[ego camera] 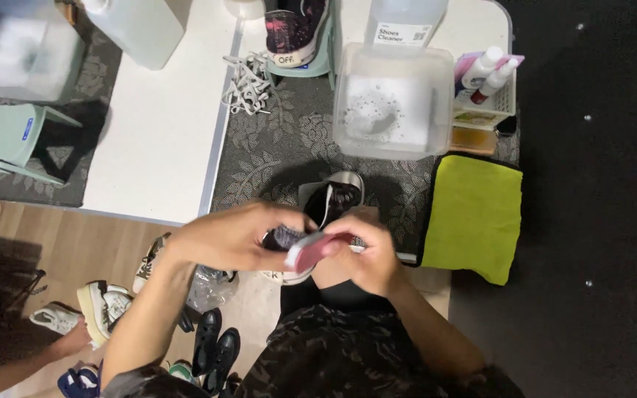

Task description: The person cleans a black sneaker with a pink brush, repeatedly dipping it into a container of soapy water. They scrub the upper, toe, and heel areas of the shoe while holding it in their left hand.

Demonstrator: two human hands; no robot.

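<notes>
Left hand: curled over the near end of a dark sneaker, fingers wrapped round it and steadying it above the lap.
Right hand: closed round a pink brush, pinching its body between thumb and fingers, the pale end pressed to the shoe's side.
Sneaker position: black upper with white sole, held between both hands just in front of the knees, toe pointing away toward the clear tub.
Tub: square, translucent, holding foamy water with a dark shape under the surface; stands on the patterned grey mat, just beyond the shoe.
Cloth: yellow-green towel lying flat to the right of the shoe, near the right hand.
Bottles: pale cleaner jug behind the tub; small spray bottles in a basket to its right.
Other shoes: patterned high-top on a pale green stand at the top, loose white laces beside it; several pairs scattered on the wooden floor at lower left.
Another person: an arm at lower left, near a white shoe.
Doing it well: probably best with short strokes along the sole edge, a firm left grip so the shoe does not twist, and bristles kept damp from the tub.
</notes>
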